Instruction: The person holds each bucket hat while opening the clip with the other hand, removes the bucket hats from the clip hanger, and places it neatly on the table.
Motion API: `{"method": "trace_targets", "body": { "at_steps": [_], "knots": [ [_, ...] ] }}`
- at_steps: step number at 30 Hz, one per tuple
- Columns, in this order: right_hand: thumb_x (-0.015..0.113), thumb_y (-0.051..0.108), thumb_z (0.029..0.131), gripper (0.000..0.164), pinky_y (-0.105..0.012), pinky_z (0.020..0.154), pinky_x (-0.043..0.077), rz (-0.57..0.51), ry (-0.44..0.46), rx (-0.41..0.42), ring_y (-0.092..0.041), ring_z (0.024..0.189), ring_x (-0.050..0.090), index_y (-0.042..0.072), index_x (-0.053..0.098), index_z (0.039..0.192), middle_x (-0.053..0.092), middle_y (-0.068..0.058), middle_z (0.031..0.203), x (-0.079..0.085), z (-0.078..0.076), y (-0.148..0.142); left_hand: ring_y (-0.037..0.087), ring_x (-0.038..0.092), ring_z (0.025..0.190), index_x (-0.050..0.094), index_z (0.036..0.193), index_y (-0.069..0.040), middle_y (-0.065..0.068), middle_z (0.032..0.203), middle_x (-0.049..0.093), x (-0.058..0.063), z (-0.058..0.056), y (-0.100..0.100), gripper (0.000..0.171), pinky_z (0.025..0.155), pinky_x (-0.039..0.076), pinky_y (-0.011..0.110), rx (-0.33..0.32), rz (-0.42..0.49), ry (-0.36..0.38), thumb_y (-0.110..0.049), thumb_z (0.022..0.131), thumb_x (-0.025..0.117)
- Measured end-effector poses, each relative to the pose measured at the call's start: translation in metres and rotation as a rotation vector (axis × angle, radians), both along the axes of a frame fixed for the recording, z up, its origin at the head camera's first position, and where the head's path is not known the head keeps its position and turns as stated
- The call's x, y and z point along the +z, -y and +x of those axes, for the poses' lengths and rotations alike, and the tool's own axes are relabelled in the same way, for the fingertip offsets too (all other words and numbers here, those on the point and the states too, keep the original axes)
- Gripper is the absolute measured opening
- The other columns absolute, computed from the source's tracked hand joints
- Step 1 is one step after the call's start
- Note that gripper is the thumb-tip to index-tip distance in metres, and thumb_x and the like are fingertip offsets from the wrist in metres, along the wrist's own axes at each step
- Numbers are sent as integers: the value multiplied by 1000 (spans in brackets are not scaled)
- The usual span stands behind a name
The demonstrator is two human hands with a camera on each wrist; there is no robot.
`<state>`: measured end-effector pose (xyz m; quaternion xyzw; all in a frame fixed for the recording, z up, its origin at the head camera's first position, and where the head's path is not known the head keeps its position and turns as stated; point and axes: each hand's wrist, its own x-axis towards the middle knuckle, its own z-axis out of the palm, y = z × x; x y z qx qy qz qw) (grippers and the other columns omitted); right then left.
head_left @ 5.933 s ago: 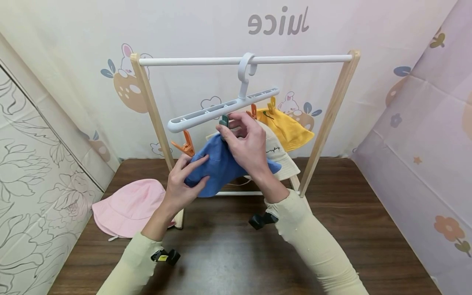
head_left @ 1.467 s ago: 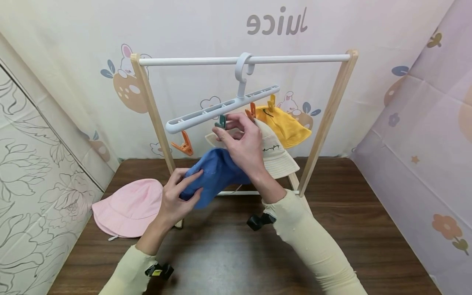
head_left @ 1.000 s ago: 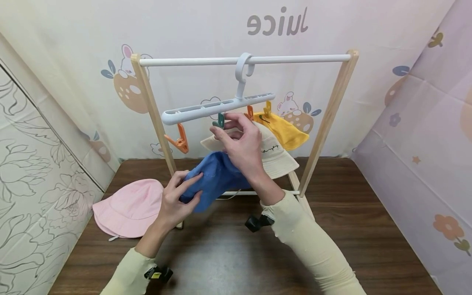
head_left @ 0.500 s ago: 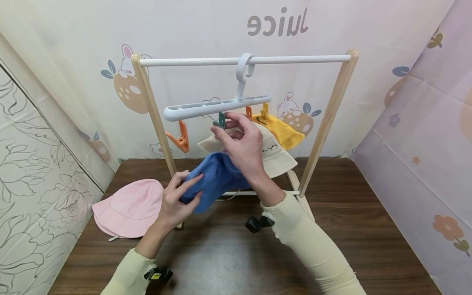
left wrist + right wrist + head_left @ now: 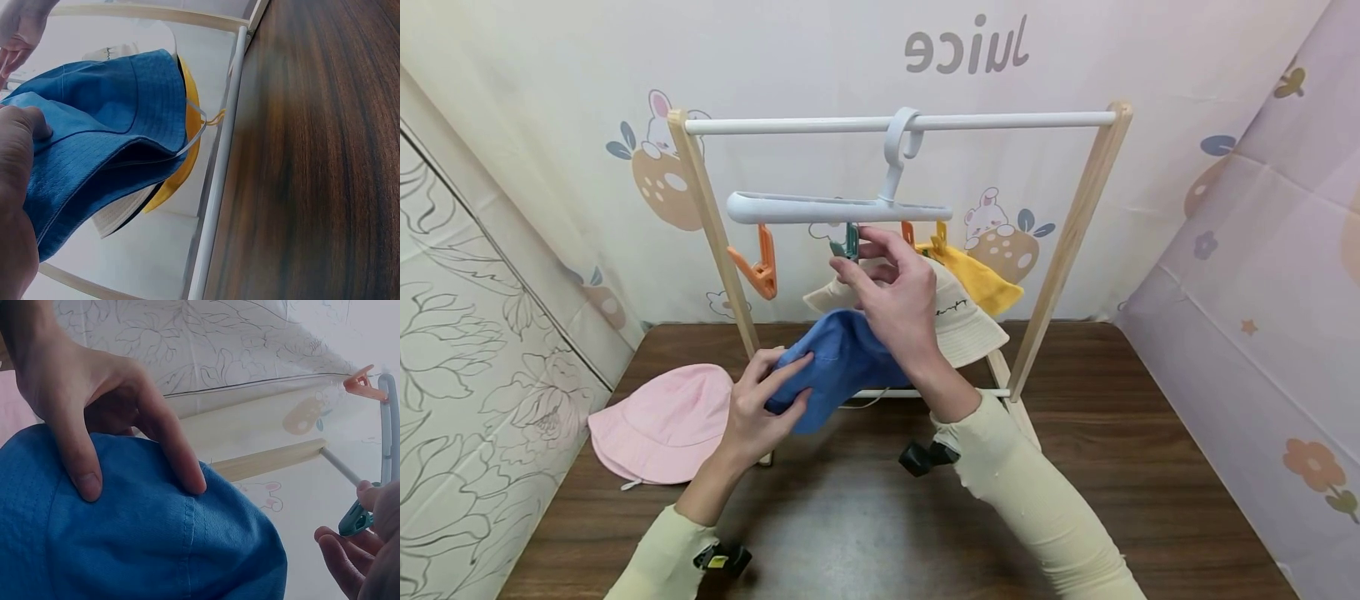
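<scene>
One blue hat (image 5: 842, 358), one green clip (image 5: 852, 240)
Left hand (image 5: 762, 408), half closed, grips hat; right hand (image 5: 898, 296), fingers bent, pinches clip

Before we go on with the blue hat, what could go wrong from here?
The blue hat is held only by the left hand, apart from the green clip, so it might drop if that hold slips.

The right hand pinches that clip under a hanger hung on the white rod by one hook; a tug could tilt or swing it.

The cream hat hangs close behind and may get bumped.
</scene>
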<state>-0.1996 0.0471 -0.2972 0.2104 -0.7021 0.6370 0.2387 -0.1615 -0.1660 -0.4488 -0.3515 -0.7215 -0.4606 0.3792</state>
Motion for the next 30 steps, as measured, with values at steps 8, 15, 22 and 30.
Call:
{"method": "trace_targets", "body": {
  "at_steps": [8, 15, 22, 30],
  "knots": [
    [87, 3, 97, 45, -19, 66, 64, -8, -43, 1, -40, 84, 84, -4, 72, 139, 81, -27, 113, 1, 0, 0, 28, 70, 110, 81, 129, 5, 29, 121, 70, 3, 1, 0, 57, 111, 51, 12, 13, -8, -4, 19, 74, 86],
    [86, 1, 97, 47, -18, 84, 65, 1, -55, 15, -42, 86, 82, -5, 71, 140, 80, -28, 116, -1, 0, -2, 27, 70, 109, 80, 130, 4, 29, 121, 69, 4, 1, 1, 60, 111, 52, 12, 12, -1, 8, 20, 72, 86],
    [85, 2, 98, 45, -26, 84, 69, 1, -44, 28, -42, 86, 84, -5, 70, 140, 80, -28, 114, -3, 1, -4, 28, 71, 109, 80, 130, 5, 29, 123, 70, 5, 0, 3, 58, 111, 53, 12, 10, -15, -5, 19, 74, 86],
    [85, 1, 98, 44, -22, 81, 68, -9, -42, 36, -44, 84, 84, -6, 70, 139, 78, -29, 109, -3, 4, -4, 26, 71, 109, 80, 131, 3, 28, 122, 70, 4, 1, 2, 61, 110, 52, 12, 17, -6, 18, 19, 72, 87]
  ]
}}
